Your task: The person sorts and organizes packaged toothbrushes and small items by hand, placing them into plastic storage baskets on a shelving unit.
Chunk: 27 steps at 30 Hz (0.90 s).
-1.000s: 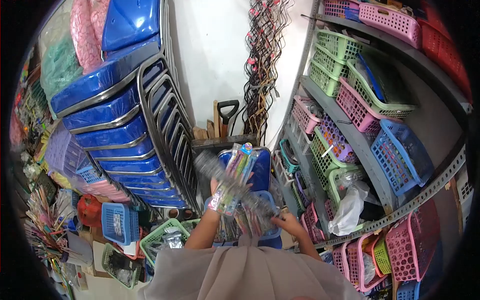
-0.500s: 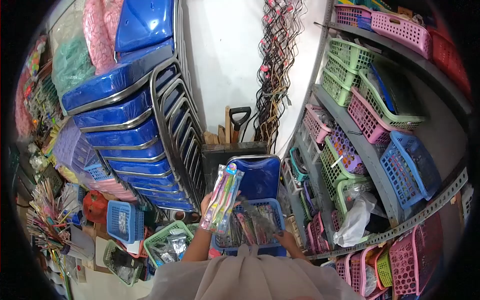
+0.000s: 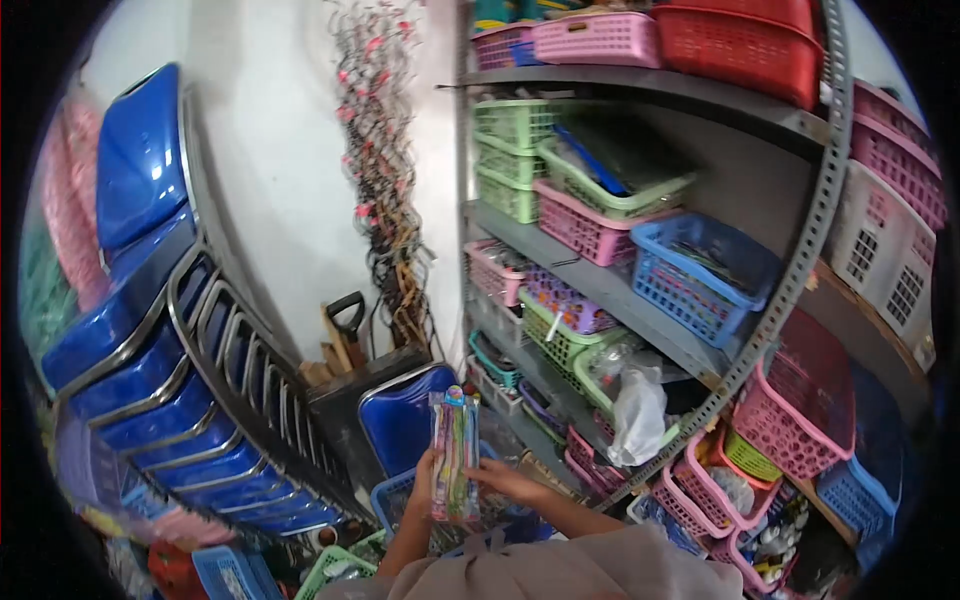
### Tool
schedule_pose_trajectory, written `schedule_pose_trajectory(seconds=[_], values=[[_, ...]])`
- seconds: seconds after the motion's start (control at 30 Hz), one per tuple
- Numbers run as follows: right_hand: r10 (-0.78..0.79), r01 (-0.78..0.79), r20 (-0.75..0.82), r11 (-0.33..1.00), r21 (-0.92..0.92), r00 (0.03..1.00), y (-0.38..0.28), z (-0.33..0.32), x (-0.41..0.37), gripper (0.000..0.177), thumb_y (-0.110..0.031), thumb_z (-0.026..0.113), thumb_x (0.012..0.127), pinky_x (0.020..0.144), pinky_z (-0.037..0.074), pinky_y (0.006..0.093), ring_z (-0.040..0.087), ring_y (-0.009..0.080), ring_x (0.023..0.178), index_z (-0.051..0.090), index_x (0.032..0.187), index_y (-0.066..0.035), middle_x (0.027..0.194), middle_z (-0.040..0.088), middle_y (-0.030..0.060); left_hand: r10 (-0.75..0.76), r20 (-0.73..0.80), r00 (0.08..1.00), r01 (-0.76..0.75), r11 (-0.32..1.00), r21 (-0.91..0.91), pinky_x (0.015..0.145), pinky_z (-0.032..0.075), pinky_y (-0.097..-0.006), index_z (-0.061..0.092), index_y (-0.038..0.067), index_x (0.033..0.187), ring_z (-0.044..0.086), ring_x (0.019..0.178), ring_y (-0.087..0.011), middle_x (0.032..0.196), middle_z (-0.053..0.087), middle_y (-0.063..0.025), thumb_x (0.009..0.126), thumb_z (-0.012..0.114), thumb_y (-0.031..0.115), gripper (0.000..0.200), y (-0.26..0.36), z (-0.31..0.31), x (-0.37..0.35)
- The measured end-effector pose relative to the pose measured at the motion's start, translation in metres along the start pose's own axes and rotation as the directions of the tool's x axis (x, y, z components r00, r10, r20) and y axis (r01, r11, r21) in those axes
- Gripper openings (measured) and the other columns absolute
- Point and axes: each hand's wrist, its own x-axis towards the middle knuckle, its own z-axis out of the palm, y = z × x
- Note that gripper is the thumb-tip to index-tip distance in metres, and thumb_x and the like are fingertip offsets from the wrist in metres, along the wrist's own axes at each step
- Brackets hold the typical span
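Upright in front of me is a bundle of toothbrush packs (image 3: 455,445), slim and colourful in clear wrapping. My left hand (image 3: 424,482) is closed around its left edge. From the other side my right hand (image 3: 503,479) grips the lower right edge, fingers against the wrapping. Below and behind the packs is a blue basket (image 3: 385,498), its contents mostly hidden by my hands and forearms. A blue-backed chair (image 3: 400,420) stands just behind the basket.
Stacked blue chairs (image 3: 165,400) rise on the left. On the right, a grey metal shelf (image 3: 600,280) carries pink, green and blue baskets, with a white plastic bag (image 3: 638,410) hanging over its edge. A green basket (image 3: 335,572) sits low at the front.
My view has turned to the right. My right hand has come up from the blue basket, where it held dark, see-through wrapping, onto the toothbrush packs. My left hand still holds them, now more upright.
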Motion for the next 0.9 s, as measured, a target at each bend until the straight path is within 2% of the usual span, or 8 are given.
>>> schedule_pose_trajectory(seconds=[0.1, 0.27, 0.33, 0.37, 0.6, 0.67, 0.73, 0.9], values=[[-0.195, 0.196, -0.158, 0.981, -0.013, 0.968, -0.042, 0.004, -0.027, 0.041, -0.028, 0.067, 0.089, 0.078, 0.047, 0.0276, 0.057, 0.0105, 0.096, 0.055, 0.121, -0.005, 0.106, 0.062, 0.0033, 0.382, 0.053, 0.923, -0.366, 0.825, 0.430, 0.089, 0.047, -0.0325, 0.036, 0.000, 0.137, 0.057, 0.104, -0.0194, 0.121, 0.055, -0.0105, 0.090, 0.044, 0.016, 0.050, -0.010, 0.034, 0.030], [-0.473, 0.401, -0.199, 0.860, -0.315, 0.858, -0.091, -0.055, -0.052, 0.038, -0.014, 0.066, 0.089, 0.079, 0.047, 0.0247, 0.057, 0.0067, 0.091, 0.053, 0.122, -0.003, 0.105, 0.062, 0.0014, 0.349, 0.256, 0.902, -0.432, 0.705, 0.563, 0.102, 0.036, -0.0314, 0.036, -0.002, 0.137, 0.050, 0.118, -0.0205, 0.130, 0.050, -0.0146, 0.097, 0.046, 0.026, 0.050, -0.003, 0.094, 0.069], [-0.656, 0.464, -0.259, 0.711, -0.528, 0.709, -0.137, -0.062, -0.084, 0.035, -0.016, 0.066, 0.088, 0.069, 0.047, 0.0252, 0.055, 0.0066, 0.080, 0.056, 0.119, -0.002, 0.096, 0.062, 0.0011, 0.336, 0.272, 0.902, -0.432, 0.670, 0.604, 0.104, 0.034, -0.0328, 0.038, -0.002, 0.137, 0.047, 0.122, -0.0216, 0.134, 0.048, -0.0153, 0.100, 0.042, 0.029, 0.048, 0.004, 0.124, 0.090], [-0.665, 0.299, -0.333, 0.650, -0.698, 0.669, -0.171, -0.058, -0.109, 0.037, -0.015, 0.067, 0.087, 0.069, 0.047, 0.0262, 0.055, 0.0070, 0.081, 0.056, 0.119, -0.002, 0.096, 0.062, 0.0023, 0.293, 0.383, 0.876, -0.479, 0.622, 0.619, 0.104, 0.033, -0.0333, 0.039, -0.002, 0.137, 0.046, 0.124, -0.0214, 0.134, 0.048, -0.0145, 0.101, 0.041, 0.029, 0.047, 0.010, 0.144, 0.098], [-0.932, 0.180, -0.223, 0.281, -0.943, 0.286, -0.337, -0.127, -0.182, 0.039, -0.018, 0.069, 0.082, 0.074, 0.049, 0.0329, 0.057, 0.0137, 0.079, 0.056, 0.115, 0.000, 0.090, 0.065, 0.0140, 0.186, 0.697, 0.693, -0.721, 0.171, 0.671, 0.105, 0.034, -0.0377, 0.051, 0.007, 0.130, 0.045, 0.127, -0.0263, 0.138, 0.048, -0.0110, 0.095, 0.050, 0.009, 0.036, 0.016, 0.256, 0.168], [-0.952, -0.118, -0.211, 0.188, -0.975, 0.220, -0.373, -0.137, -0.201, 0.038, -0.022, 0.070, 0.079, 0.068, 0.051, 0.0394, 0.065, 0.0327, 0.073, 0.056, 0.107, 0.000, 0.084, 0.065, 0.0219, 0.165, 0.757, 0.632, -0.773, 0.064, 0.632, 0.107, 0.033, -0.0383, 0.052, 0.008, 0.130, 0.043, 0.129, -0.0272, 0.139, 0.047, -0.0106, 0.093, 0.050, 0.008, 0.036, 0.012, 0.288, 0.187], [-0.945, -0.499, -0.276, 0.157, -0.852, 0.174, -0.400, -0.129, -0.217, 0.032, -0.022, 0.067, 0.078, 0.070, 0.052, 0.0444, 0.064, 0.0399, 0.079, 0.057, 0.099, -0.001, 0.088, 0.066, 0.0232, 0.226, 0.819, 0.527, -0.842, 0.012, 0.539, 0.106, 0.034, -0.0397, 0.055, 0.007, 0.124, 0.045, 0.127, -0.0309, 0.136, 0.049, -0.0130, 0.088, 0.054, 0.004, 0.037, 0.001, 0.316, 0.205], [-0.919, -0.754, -0.373, 0.154, -0.639, 0.129, -0.426, -0.185, -0.228, 0.030, -0.018, 0.068, 0.075, 0.073, 0.052, 0.0458, 0.065, 0.0385, 0.086, 0.059, 0.100, -0.003, 0.091, 0.066, 0.0218, 0.197, 0.877, 0.438, -0.871, -0.151, 0.468, 0.108, 0.030, -0.0429, 0.051, 0.009, 0.129, 0.034, 0.133, -0.0329, 0.145, 0.037, -0.0115, 0.086, 0.058, 0.011, 0.044, -0.024, 0.363, 0.243]])
